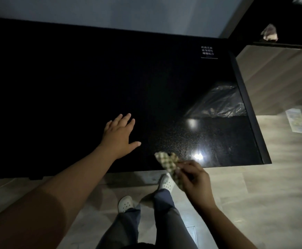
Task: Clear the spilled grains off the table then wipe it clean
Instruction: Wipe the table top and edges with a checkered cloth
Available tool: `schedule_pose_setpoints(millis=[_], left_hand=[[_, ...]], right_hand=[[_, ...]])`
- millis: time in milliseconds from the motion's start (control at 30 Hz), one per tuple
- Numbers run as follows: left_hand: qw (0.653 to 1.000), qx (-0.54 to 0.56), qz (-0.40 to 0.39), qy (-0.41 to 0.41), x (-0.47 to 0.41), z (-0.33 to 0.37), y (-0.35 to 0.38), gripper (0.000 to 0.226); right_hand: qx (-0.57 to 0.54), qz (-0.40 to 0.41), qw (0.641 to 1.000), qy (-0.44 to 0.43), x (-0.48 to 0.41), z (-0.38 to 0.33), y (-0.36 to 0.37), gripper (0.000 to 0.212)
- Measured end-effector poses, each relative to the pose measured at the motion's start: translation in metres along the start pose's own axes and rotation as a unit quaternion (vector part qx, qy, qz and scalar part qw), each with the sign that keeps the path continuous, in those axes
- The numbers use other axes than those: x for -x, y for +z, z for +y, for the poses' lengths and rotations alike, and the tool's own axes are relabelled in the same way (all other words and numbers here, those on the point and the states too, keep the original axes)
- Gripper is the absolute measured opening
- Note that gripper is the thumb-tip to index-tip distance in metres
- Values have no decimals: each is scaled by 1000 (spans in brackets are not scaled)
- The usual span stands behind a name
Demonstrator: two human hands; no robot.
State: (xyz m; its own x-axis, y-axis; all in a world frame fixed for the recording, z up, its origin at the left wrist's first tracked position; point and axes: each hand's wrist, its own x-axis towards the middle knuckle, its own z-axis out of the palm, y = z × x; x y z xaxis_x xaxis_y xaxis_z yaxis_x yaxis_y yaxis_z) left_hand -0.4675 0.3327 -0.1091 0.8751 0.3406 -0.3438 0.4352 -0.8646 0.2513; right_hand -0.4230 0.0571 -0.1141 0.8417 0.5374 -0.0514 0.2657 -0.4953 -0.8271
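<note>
Risks, biggest item first:
- Glossy black flat-topped table: dark and mirror-like, with two glare spots at 4 o'clock. I judge missed patches likely, since I can't read residue on the 9 o'clock half at all.
- Crinkled clear plastic bag at 3 o'clock: I can't tell if it sits under the top or is a reflection. If it's the catch bin, anything swept toward 6 o'clock lands on the pale wood-look floor instead.
- Left hand, just at 7 o'clock from centre: palm down on the top, fingers spread, thumb out. It will probably leave smears on the gloss.
- Right hand at 5 o'clock, at the near edge: fingertips pinch a small green-and-cream checked cloth. It's bunched, so little fabric meets the surface, and it could push grit around or scratch.
- Fine pale speckling at 4 o'clock, between the hands and the glare: I can't tell whether it's grains, dust or a fleck in the surface.

Materials: the top is hard, smooth and square-edged. The bag is a thin, wrinkled film. The cloth is soft, woven and limp. The specks are tiny and look loose.
</note>
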Motion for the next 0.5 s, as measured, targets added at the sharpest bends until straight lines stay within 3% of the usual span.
schedule_pose_setpoints(millis=[100,267,367,500], left_hand=[[999,45,-21,-7,10,2,-12,81],[993,112,27,-17,38,6,-28,67],[991,133,15,-30,52,4,-32,62],[989,138,13,-56,50,-1,-40,61]], right_hand=[[7,66,998,19,-19,-18,-19,18],[64,106,992,28,-47,-41,-31,18],[84,142,984,66,-60,-43,-36,19],[95,119,985,76,-93,-40,-47,24]])
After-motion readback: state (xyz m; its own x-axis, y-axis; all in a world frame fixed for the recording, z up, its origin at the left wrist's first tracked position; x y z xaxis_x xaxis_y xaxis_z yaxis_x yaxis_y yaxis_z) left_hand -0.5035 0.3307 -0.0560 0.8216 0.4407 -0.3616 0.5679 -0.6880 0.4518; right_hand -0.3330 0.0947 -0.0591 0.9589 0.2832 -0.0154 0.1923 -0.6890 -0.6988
